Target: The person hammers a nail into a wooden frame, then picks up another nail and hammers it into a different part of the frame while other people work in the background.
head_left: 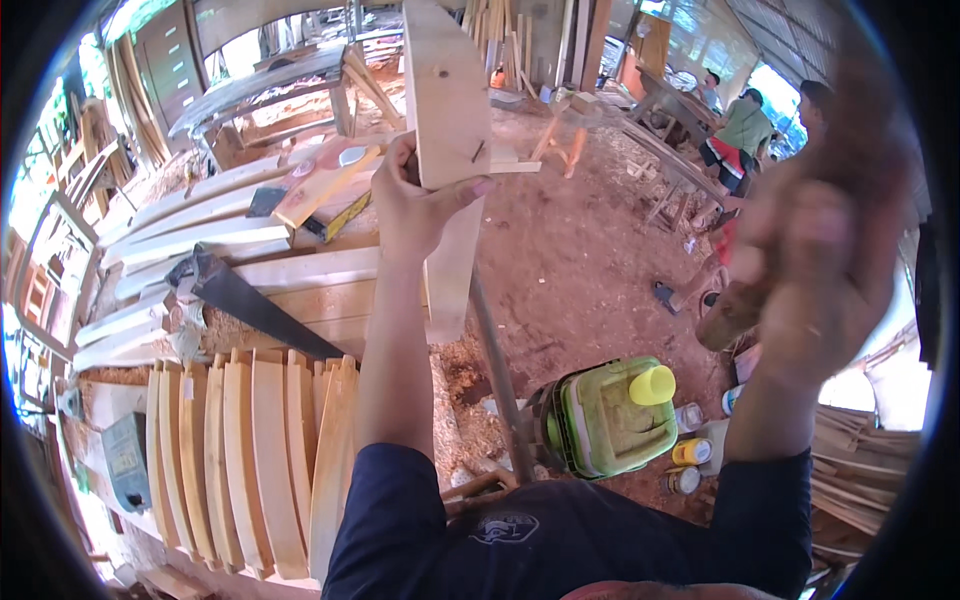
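My left hand (415,205) grips a pale wooden board (447,90) that stands up in front of me, thumb across its face and fingers behind its left edge. A nail (478,152) sticks out of that face just above the thumb. Below the hand, more pale wood (452,285) continues down; whether it is the same piece I cannot tell. Raised at the right, my right hand (815,270) is closed round a brown, wooden-looking tool (870,100). Motion smears both hand and tool, and the tool's kind cannot be made out.
Several curved wooden slats (240,460) lie in a row at lower left, beside a handsaw (255,305) and a square (345,220). A green jerrycan (610,430) with a yellow cup (652,385) stands on the floor near small tins (690,452). People (742,130) sit at far right.
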Available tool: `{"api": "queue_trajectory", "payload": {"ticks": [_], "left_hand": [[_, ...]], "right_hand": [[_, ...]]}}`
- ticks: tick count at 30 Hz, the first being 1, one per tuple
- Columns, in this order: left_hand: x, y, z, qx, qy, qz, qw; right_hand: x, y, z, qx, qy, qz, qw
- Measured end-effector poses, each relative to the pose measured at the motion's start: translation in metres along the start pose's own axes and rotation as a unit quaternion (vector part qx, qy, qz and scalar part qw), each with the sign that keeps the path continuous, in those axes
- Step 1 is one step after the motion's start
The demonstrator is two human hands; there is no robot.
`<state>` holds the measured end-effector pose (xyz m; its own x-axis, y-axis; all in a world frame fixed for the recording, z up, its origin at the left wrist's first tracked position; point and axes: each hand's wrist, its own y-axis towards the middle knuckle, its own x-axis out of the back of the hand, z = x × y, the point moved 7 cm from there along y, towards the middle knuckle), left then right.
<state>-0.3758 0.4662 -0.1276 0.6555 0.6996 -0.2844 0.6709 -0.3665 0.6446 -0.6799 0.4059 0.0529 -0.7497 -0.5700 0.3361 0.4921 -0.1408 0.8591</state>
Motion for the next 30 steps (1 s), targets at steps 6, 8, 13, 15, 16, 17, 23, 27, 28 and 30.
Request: {"api": "queue_trajectory", "payload": {"ticks": [6,8,13,15,16,17,23,27,28,30], "left_hand": [[-0.003,0.000,-0.002,0.011,0.029,0.009,0.999],[-0.007,0.004,-0.006,0.021,0.024,0.015,0.999],[0.004,-0.002,0.000,0.006,0.048,-0.006,0.999],[0.000,-0.001,-0.002,-0.002,0.022,0.004,1.000],[-0.004,-0.001,-0.004,-0.010,0.000,0.013,1.000],[-0.004,-0.001,-0.005,-0.007,0.002,0.014,1.000],[0.004,-0.002,-0.003,-0.015,0.029,0.002,0.999],[0.003,0.000,-0.001,0.008,0.039,0.012,0.999],[0.000,-0.002,-0.003,0.004,0.041,0.014,0.999],[-0.004,-0.001,-0.004,0.025,0.039,0.020,0.999]], "right_hand": [[-0.052,-0.011,-0.030,0.065,-0.246,0.223,0.941],[-0.061,-0.012,-0.029,0.068,-0.311,0.271,0.909],[-0.011,-0.014,-0.004,-0.024,-0.005,0.014,1.000],[-0.005,-0.024,-0.009,-0.030,0.024,-0.012,0.999],[-0.018,-0.026,-0.019,-0.024,-0.060,0.058,0.996],[-0.031,-0.029,-0.031,-0.010,-0.137,0.127,0.982],[-0.036,-0.011,-0.012,-0.002,-0.102,0.074,0.992],[-0.026,-0.010,0.003,0.035,-0.013,0.003,0.999],[-0.032,-0.013,-0.006,0.039,-0.063,0.039,0.997],[-0.041,-0.019,-0.018,0.018,-0.202,0.093,0.975]]}}
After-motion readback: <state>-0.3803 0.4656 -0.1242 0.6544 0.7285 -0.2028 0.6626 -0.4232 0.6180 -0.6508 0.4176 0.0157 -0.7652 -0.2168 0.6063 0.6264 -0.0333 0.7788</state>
